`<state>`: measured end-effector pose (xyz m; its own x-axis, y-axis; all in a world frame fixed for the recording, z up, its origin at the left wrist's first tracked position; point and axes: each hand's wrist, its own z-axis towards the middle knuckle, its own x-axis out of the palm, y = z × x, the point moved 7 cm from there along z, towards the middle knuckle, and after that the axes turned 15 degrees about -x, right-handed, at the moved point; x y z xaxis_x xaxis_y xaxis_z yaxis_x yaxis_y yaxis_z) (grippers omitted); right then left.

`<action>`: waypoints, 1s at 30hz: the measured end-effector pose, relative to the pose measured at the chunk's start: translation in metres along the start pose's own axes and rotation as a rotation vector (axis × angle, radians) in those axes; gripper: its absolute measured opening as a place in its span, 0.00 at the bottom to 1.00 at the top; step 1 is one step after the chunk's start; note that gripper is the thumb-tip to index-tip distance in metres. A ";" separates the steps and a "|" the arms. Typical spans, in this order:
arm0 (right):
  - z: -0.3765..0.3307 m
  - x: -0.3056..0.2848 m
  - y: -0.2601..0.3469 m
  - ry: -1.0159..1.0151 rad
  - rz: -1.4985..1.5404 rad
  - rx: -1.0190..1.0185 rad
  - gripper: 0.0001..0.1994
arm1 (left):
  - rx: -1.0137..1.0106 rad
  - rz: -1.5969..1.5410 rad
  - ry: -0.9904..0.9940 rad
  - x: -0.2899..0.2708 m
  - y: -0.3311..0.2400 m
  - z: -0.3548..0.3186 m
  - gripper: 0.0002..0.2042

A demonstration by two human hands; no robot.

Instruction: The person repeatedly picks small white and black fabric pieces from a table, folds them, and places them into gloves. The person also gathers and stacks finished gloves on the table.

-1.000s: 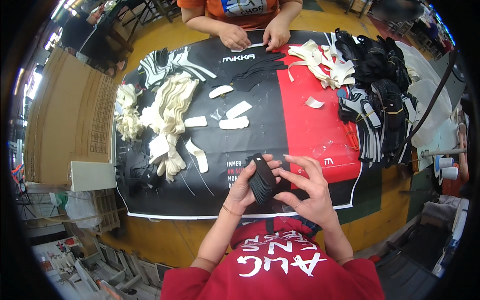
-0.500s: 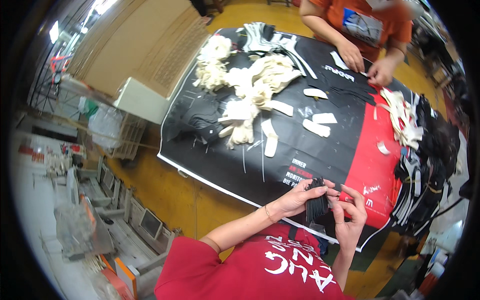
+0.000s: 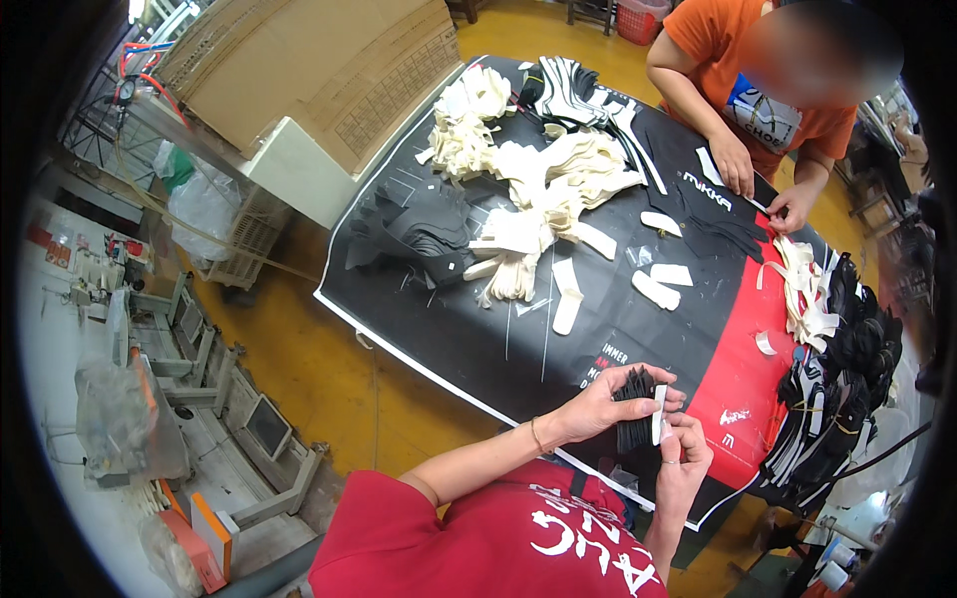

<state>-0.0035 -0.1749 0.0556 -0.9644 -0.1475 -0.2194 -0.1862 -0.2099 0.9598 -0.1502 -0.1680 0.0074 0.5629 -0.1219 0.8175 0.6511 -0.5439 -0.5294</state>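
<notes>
My left hand (image 3: 596, 407) is closed around a thick stack of black fabric pieces (image 3: 632, 433), its thumb lying across the front. A narrow white-faced strip (image 3: 658, 415) stands upright along the right side of the stack. The fingers of my right hand (image 3: 686, 445) pinch around the lower end of this strip, close beside the stack. Both hands are held over the near edge of a black and red covered table (image 3: 478, 344).
Cream fabric pieces (image 3: 588, 169) are heaped mid-table, with dark grey pieces (image 3: 419, 234) to their left. Black and white bundles (image 3: 817, 399) crowd the right edge. Across the table, a person in orange (image 3: 688, 60) handles black pieces (image 3: 723, 214). A large cardboard box (image 3: 329, 70) stands far left.
The white-faced strip now shows beside the stack, where a dark piece was between my hands before. My right hand has drawn its fingers in closer. The view has shifted slightly.
</notes>
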 end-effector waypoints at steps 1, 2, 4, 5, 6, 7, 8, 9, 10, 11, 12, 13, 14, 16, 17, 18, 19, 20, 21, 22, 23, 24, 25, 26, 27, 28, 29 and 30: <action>-0.001 0.000 0.004 0.032 -0.095 -0.029 0.04 | -0.006 0.013 0.019 0.001 0.002 -0.001 0.27; -0.003 -0.002 0.008 0.062 -0.184 -0.062 0.04 | -0.037 0.040 -0.003 -0.001 0.006 -0.003 0.27; -0.007 -0.009 0.017 0.087 -0.310 -0.076 0.08 | -0.112 -0.043 0.047 0.001 0.020 -0.009 0.25; -0.009 -0.015 0.020 0.097 -0.322 -0.052 0.15 | -0.152 -0.107 0.088 0.004 0.028 -0.015 0.25; -0.011 -0.018 0.025 0.141 -0.333 -0.065 0.20 | -0.239 -0.216 0.172 0.009 0.039 -0.020 0.27; -0.011 -0.020 0.028 0.186 -0.333 -0.076 0.26 | -0.309 -0.274 0.148 0.010 0.050 -0.025 0.29; -0.011 -0.014 0.027 0.332 -0.253 -0.075 0.36 | -0.361 -0.335 0.211 0.014 0.057 -0.031 0.29; -0.013 -0.006 0.023 0.467 -0.124 -0.040 0.40 | -0.417 -0.399 0.275 0.019 0.063 -0.037 0.30; -0.015 0.000 0.020 0.562 -0.032 -0.014 0.41 | -0.456 -0.359 0.283 0.022 0.069 -0.041 0.31; -0.018 0.007 0.016 0.648 0.063 0.015 0.43 | -0.486 -0.256 0.279 0.022 0.073 -0.046 0.32; -0.020 0.011 0.011 0.677 0.128 0.047 0.43 | -0.533 -0.183 0.226 0.021 0.080 -0.051 0.35; -0.022 0.015 0.007 0.702 0.182 0.066 0.43 | -0.564 -0.139 0.207 0.022 0.084 -0.058 0.37; -0.024 0.020 0.005 0.775 0.177 0.007 0.37 | -0.616 -0.165 0.168 0.019 0.088 -0.067 0.37; -0.040 0.031 0.002 0.973 0.001 -0.090 0.33 | -0.715 -0.126 0.121 0.015 0.097 -0.078 0.37; -0.047 0.036 0.001 1.031 0.063 -0.083 0.32 | -0.715 -0.167 0.142 0.015 0.098 -0.083 0.38; -0.052 0.036 0.003 1.037 0.089 -0.084 0.31 | -0.750 -0.191 0.173 0.016 0.103 -0.088 0.40; -0.056 0.036 0.006 1.035 0.130 -0.103 0.30 | -0.777 -0.234 0.196 0.016 0.108 -0.094 0.41; -0.062 0.037 0.007 1.033 0.161 -0.059 0.29 | -0.718 -0.318 0.277 0.020 0.107 -0.094 0.40; -0.064 0.038 0.014 0.996 0.099 -0.169 0.27 | -0.801 -0.242 0.154 0.009 0.115 -0.102 0.43; -0.065 0.035 0.015 0.946 0.171 -0.124 0.26 | -0.810 -0.314 0.155 0.009 0.119 -0.103 0.45; -0.066 0.034 0.015 0.910 0.240 -0.072 0.25 | -0.798 -0.387 0.175 0.010 0.121 -0.103 0.46; -0.065 0.031 0.016 0.798 0.306 -0.024 0.23 | -0.788 -0.361 0.162 0.009 0.123 -0.104 0.49; -0.066 0.030 0.012 0.759 0.364 0.058 0.22 | -0.793 -0.355 0.253 0.016 0.124 -0.104 0.48; -0.068 0.029 0.010 0.736 0.368 0.087 0.21 | -0.798 -0.316 0.257 0.015 0.123 -0.106 0.47; -0.070 0.029 0.008 0.714 0.377 0.124 0.21 | -0.821 -0.268 0.234 0.015 0.123 -0.109 0.47; -0.072 0.029 0.010 0.703 0.363 0.093 0.20 | -0.890 -0.228 0.232 0.016 0.124 -0.113 0.47; -0.073 0.030 0.012 0.691 0.343 0.053 0.19 | -0.954 -0.179 0.240 0.016 0.123 -0.116 0.46; -0.072 0.029 0.012 0.677 0.323 0.008 0.18 | -0.990 -0.126 0.236 0.016 0.121 -0.117 0.43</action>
<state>-0.0203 -0.2517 0.0485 -0.6456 -0.7635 0.0165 0.0829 -0.0486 0.9954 -0.1218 -0.3331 -0.0169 0.3350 -0.1183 0.9348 -0.0741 -0.9923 -0.0990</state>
